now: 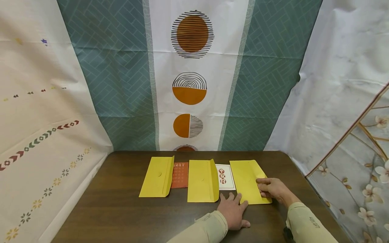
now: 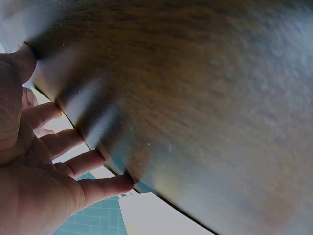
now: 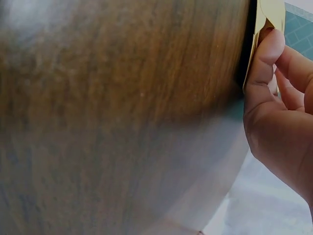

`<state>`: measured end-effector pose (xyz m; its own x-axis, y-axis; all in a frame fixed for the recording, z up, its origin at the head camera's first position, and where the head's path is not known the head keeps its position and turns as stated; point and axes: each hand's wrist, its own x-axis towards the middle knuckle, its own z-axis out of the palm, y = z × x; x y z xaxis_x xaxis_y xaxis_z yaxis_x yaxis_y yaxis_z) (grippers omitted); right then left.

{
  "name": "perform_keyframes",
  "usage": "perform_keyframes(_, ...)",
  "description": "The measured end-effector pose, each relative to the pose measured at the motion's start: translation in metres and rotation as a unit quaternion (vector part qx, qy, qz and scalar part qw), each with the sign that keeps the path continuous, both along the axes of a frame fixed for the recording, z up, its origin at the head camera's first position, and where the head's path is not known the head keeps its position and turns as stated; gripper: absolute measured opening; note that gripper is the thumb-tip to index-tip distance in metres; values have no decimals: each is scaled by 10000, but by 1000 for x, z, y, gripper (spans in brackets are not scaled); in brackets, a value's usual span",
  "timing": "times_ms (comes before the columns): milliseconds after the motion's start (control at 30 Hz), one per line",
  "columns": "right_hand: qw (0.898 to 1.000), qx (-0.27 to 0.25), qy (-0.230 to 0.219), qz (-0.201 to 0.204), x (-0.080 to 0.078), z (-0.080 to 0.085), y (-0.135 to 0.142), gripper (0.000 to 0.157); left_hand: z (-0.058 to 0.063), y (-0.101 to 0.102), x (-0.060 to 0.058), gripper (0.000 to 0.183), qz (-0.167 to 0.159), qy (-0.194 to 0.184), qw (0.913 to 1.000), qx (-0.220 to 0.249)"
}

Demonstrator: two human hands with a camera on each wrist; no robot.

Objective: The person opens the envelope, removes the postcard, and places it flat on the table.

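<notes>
Three yellow envelopes lie in a row on the brown table. At the right-hand yellow envelope (image 1: 244, 182), my right hand (image 1: 275, 189) pinches the right edge by the flap. In the right wrist view, the thumb of that hand (image 3: 279, 107) is at the slightly parted edge of the envelope (image 3: 271, 12). My left hand (image 1: 232, 211) rests on the table with fingers spread, its fingertips near that envelope's lower left corner. The left wrist view shows the left hand (image 2: 44, 181) with its fingertips on the tabletop.
Left of the hands lie the middle yellow envelope (image 1: 199, 182) and the left yellow envelope (image 1: 153, 179). Between them sits a red card (image 1: 180, 175) with gold lettering. A white card (image 1: 225, 177) with red print lies between the middle and right envelopes. Patterned cloths surround the table (image 1: 127, 216).
</notes>
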<state>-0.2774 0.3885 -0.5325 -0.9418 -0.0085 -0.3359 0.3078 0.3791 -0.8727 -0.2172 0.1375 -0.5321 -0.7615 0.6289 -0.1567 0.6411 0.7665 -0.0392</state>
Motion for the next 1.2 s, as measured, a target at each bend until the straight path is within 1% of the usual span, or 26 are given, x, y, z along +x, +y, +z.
perform_keyframes(100, 10000, 78, -13, -58, 0, 0, -2, 53, -5, 1, -2, 71, -21, 49, 10000, -15)
perform_keyframes(200, 9998, 154, -30, -149, 0, -1, -3, 51, -5, 0, -2, 71, 4, 26, 10000, -9)
perform_keyframes(333, 9997, 204, -27, -155, 0, -1, -3, 51, 2, -2, 1, 71, 60, 10, 10000, 20)
perform_keyframes(500, 9998, 98, -57, -178, 0, -1, -3, 54, 3, -2, 2, 72, 101, 85, 9999, 4)
perform_keyframes(667, 9998, 184, -25, -56, -2, 0, -6, 56, 0, -3, 1, 72, 101, 137, 9999, -16)
perform_keyframes(900, 9996, 284, -40, -11, -4, 1, -8, 46, -2, -2, -2, 72, 93, -16, 9999, 48)
perform_keyframes(1033, 9990, 408, -44, 183, -8, 0, -4, 49, -1, -2, -1, 72, 97, -96, 9999, 49)
perform_keyframes(1200, 9983, 486, -95, 295, -10, -4, -2, 53, 2, -1, 1, 72, 61, -32, 10000, 24)
